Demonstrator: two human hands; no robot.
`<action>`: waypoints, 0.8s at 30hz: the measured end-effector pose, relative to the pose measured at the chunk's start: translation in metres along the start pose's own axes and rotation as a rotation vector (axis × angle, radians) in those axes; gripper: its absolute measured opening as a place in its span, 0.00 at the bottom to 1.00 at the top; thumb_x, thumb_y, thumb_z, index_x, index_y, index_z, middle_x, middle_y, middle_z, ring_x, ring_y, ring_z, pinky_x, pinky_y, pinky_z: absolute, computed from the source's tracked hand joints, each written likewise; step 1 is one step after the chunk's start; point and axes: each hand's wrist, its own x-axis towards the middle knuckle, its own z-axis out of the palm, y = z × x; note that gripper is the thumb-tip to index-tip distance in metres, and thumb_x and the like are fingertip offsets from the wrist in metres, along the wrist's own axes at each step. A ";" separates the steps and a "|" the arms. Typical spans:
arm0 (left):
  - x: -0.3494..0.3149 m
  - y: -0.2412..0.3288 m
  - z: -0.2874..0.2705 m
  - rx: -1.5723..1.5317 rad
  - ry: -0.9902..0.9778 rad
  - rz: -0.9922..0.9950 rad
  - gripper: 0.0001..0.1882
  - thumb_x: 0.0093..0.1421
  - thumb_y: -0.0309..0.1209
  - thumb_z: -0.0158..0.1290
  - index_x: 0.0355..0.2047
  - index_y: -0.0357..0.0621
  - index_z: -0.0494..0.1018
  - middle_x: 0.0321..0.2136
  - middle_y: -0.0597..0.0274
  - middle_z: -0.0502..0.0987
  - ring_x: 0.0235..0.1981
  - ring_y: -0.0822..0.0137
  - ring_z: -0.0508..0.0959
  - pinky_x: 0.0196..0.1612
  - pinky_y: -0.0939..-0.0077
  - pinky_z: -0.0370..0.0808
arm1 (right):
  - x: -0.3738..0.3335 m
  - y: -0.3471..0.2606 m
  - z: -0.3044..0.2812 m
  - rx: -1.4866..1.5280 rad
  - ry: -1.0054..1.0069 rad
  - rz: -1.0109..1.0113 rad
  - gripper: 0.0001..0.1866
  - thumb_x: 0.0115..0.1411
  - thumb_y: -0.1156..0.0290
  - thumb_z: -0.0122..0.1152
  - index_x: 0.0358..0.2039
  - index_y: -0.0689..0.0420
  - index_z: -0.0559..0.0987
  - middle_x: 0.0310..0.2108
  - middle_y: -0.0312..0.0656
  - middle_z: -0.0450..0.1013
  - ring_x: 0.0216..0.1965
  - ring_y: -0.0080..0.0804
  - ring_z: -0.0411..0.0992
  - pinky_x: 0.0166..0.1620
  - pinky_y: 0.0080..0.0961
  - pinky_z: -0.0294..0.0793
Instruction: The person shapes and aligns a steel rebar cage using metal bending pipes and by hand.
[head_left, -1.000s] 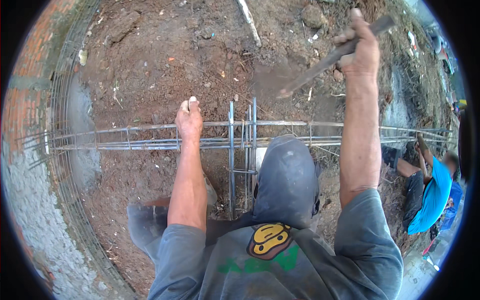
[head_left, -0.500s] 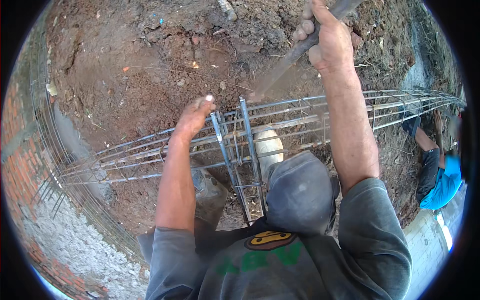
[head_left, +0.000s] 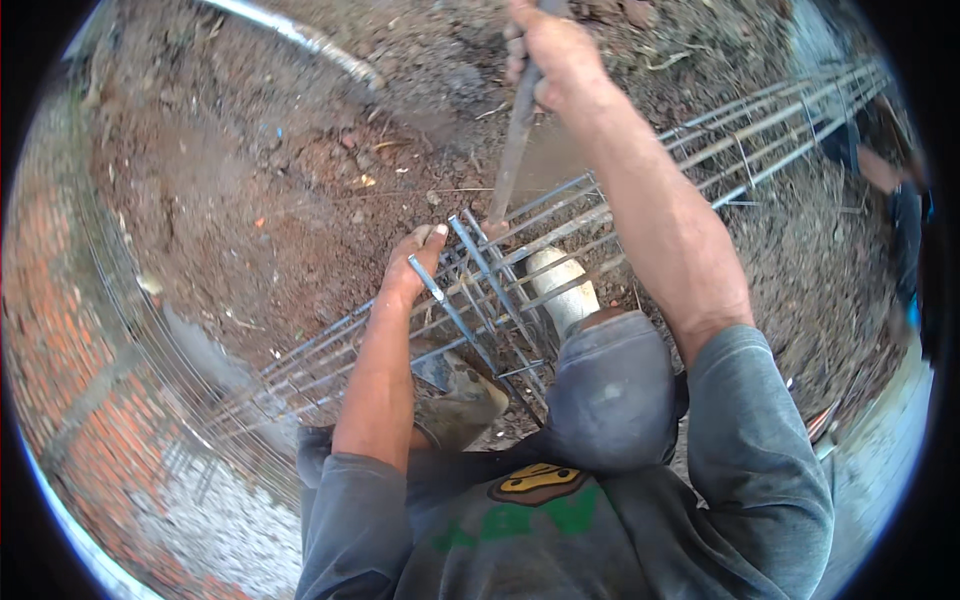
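My left hand [head_left: 412, 262] grips the top of an upright steel rebar cage [head_left: 478, 290], where it crosses a long horizontal rebar cage [head_left: 700, 150]. My right hand [head_left: 548, 52] is raised at the top of the view, closed around a long dark metal bar [head_left: 512, 150] that points down toward the soil beside the cage. My bent knee in grey trousers [head_left: 610, 385] is just below the cages. A white boot [head_left: 562, 288] shows through the bars.
Red-brown dug soil [head_left: 250, 200] fills the far ground. A grey pipe [head_left: 300, 40] lies at the top left. A brick wall [head_left: 90, 420] curves along the left. Another person [head_left: 900, 200] crouches at the right edge. A muddy boot [head_left: 460, 405] stands beside my left arm.
The view has swung, so the long cage now slants up to the right. My right hand rose higher with the bar turned more upright. My left hand stays on the upright cage.
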 end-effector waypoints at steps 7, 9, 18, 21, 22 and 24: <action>-0.045 0.011 -0.007 0.095 0.340 -0.043 0.25 0.67 0.52 0.46 0.49 0.46 0.78 0.44 0.42 0.81 0.50 0.43 0.79 0.53 0.53 0.73 | -0.016 0.021 -0.002 0.058 0.075 -0.002 0.22 0.63 0.52 0.67 0.27 0.58 0.75 0.19 0.35 0.68 0.14 0.23 0.60 0.18 0.25 0.64; -0.073 0.016 -0.009 0.235 0.468 -0.077 0.24 0.68 0.52 0.45 0.47 0.47 0.78 0.43 0.43 0.81 0.49 0.42 0.79 0.53 0.52 0.73 | -0.014 0.014 -0.011 0.125 0.089 0.002 0.20 0.62 0.56 0.69 0.26 0.60 0.75 0.19 0.36 0.69 0.14 0.25 0.63 0.17 0.26 0.63; -0.105 0.033 0.008 0.361 0.609 -0.279 0.29 0.67 0.55 0.39 0.39 0.47 0.83 0.36 0.38 0.82 0.43 0.39 0.81 0.51 0.48 0.74 | -0.045 -0.040 -0.025 -0.100 -0.043 -0.308 0.21 0.60 0.52 0.70 0.29 0.60 0.78 0.17 0.32 0.66 0.17 0.21 0.64 0.22 0.22 0.65; -0.102 0.028 0.009 0.336 0.632 -0.266 0.28 0.66 0.54 0.40 0.38 0.46 0.83 0.35 0.39 0.82 0.41 0.39 0.81 0.49 0.48 0.75 | -0.068 -0.039 -0.018 -0.125 -0.108 -0.350 0.20 0.60 0.53 0.71 0.28 0.58 0.78 0.18 0.31 0.67 0.20 0.20 0.64 0.25 0.23 0.64; -0.101 0.027 0.010 0.332 0.675 -0.224 0.28 0.65 0.53 0.41 0.36 0.46 0.83 0.33 0.39 0.82 0.38 0.39 0.82 0.46 0.48 0.77 | -0.074 -0.037 -0.016 -0.139 -0.131 -0.370 0.20 0.59 0.53 0.71 0.28 0.58 0.79 0.18 0.31 0.67 0.20 0.20 0.64 0.26 0.23 0.64; -0.100 0.023 0.013 0.310 0.710 -0.184 0.27 0.65 0.53 0.42 0.34 0.45 0.83 0.31 0.40 0.82 0.36 0.39 0.82 0.44 0.47 0.77 | -0.086 -0.033 -0.015 -0.169 -0.135 -0.377 0.18 0.59 0.54 0.72 0.26 0.55 0.79 0.18 0.30 0.66 0.21 0.19 0.63 0.27 0.24 0.63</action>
